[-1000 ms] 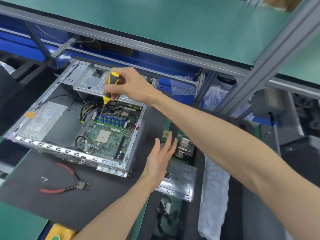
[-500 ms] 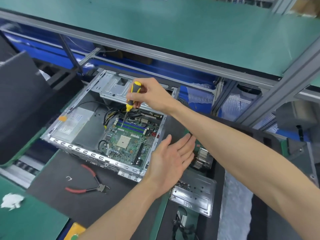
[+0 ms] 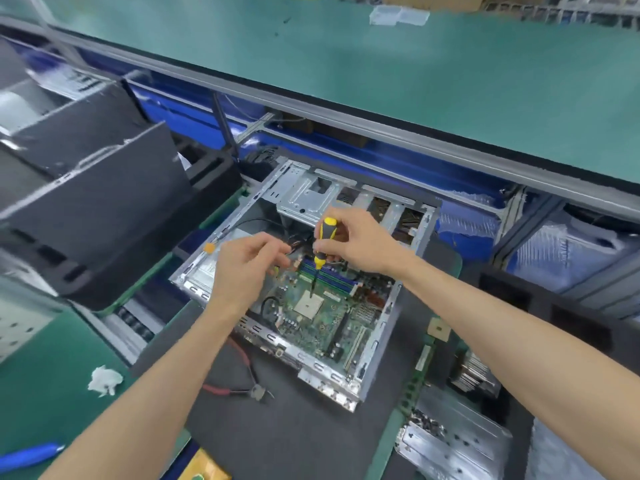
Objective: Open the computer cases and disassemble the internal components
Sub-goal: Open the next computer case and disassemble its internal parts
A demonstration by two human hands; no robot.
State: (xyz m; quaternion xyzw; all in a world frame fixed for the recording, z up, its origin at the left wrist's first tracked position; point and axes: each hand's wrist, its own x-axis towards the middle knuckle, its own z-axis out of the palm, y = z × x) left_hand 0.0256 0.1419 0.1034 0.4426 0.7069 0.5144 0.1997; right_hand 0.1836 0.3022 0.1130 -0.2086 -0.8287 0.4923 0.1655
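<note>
open computer case (image 3: 381, 327): 1 | motherboard (image 3: 322, 320): 1 | screwdriver (image 3: 322, 244): 1 | red-handled pliers (image 3: 239, 386): 1 | hands: 2 | crumpled tissue (image 3: 104, 380): 1

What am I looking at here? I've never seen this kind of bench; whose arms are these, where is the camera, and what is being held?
There is no machine: these are a person's two bare arms, seen by a camera worn on the head and looking forward and down at a workbench. On the dark grey mat lies an open silver metal computer case, its green circuit board exposed. The right hand grips a yellow-and-black screwdriver, tip pointing down at the board. The left hand reaches into the case beside it; whether it pinches anything I cannot tell. In front of the case lie red-handled pliers, partly hidden by the left arm. A crumpled white tissue lies on the green surface at left.
</note>
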